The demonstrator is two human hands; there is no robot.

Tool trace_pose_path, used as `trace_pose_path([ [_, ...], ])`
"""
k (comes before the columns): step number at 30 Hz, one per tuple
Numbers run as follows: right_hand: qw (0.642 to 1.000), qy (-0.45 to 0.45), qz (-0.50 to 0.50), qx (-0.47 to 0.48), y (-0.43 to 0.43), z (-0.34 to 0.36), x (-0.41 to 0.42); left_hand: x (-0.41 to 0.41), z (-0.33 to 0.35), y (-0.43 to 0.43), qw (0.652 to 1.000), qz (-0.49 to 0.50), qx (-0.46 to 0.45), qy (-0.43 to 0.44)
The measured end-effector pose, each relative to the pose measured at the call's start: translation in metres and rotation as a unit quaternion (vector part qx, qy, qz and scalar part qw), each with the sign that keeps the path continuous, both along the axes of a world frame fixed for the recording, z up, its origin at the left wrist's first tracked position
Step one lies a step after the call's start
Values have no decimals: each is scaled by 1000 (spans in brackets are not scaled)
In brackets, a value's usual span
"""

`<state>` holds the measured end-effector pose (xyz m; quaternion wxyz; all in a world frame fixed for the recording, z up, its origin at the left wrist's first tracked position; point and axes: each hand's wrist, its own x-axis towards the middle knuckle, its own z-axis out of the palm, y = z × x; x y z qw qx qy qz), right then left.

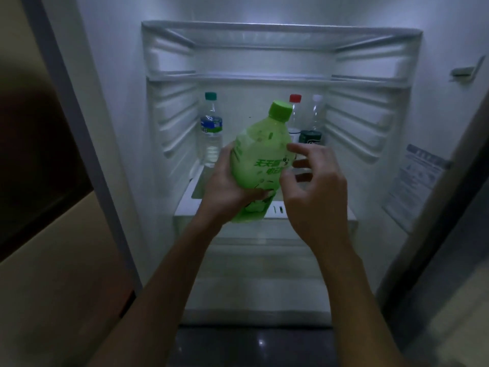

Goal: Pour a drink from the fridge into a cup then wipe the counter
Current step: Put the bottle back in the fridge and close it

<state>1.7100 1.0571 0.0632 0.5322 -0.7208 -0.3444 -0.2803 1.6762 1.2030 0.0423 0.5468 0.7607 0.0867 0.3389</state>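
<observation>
Head view: in the middle of the frame the left grip [227, 186] holds a green bottle [258, 160] from the left and from below. Its fingers curl round the lower body, so that the fingertips [263, 193] show on the front. The bottle is off the shelf, in the air before the open fridge [119, 102]. It is tilted, with its green cap [280, 109] pointing to the upper right of the frame. The right grip [315, 192] is just right of the bottle, its fingers spread and loosely bent and closed on nothing. Whether its thumb touches the label cannot be told. Behind the hands three bottles stand upright at the back of the fridge floor. These are a clear water bottle [211, 128] with a teal cap and blue label at centre left, a red-capped bottle [295, 102] right of centre, and beside it a white-capped bottle [316, 109] with a dark label. A glass shelf [264, 76] crosses the upper part of the frame. A printed sticker [420, 176] is on the inner wall at the right.
</observation>
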Motion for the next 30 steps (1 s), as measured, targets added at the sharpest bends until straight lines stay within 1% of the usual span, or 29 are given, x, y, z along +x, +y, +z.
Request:
trace_pose_path([
  [3, 1000, 5, -3, 2, 11, -7, 15, 22, -2, 16, 1000, -15, 21, -16],
  [6, 1000, 19, -6, -6, 23, -15, 25, 43, -3, 34, 999, -37, 37, -13],
  [10, 999, 42, -4, -15, 38, -31, 31, 62, -11, 53, 997, -73, 28, 20],
  [13, 999, 46, -6, -25, 46, -43, 32, 72, -19, 59, 995, -93, 26, 17],
  [16, 998, 54, -1, -26, 51, -54, 33, 82, -24, 62, 997, -63, 53, 6],
  [19, 996, 68, -12, -60, 56, -59, 39, 92, -30, 68, 992, -35, 116, 36],
  [21, 994, 67, -13, -85, 58, -61, 43, 95, -27, 72, 989, -16, 131, 64],
  [26, 988, 83, 8, -130, 68, -70, 53, 107, -19, 82, 982, 23, 121, 144],
  [28, 986, 105, 17, -125, 71, -72, 59, 110, -23, 85, 986, 15, 96, 135],
  [30, 983, 128, 16, -134, 72, -74, 65, 109, -27, 85, 992, 5, 45, 116],
])
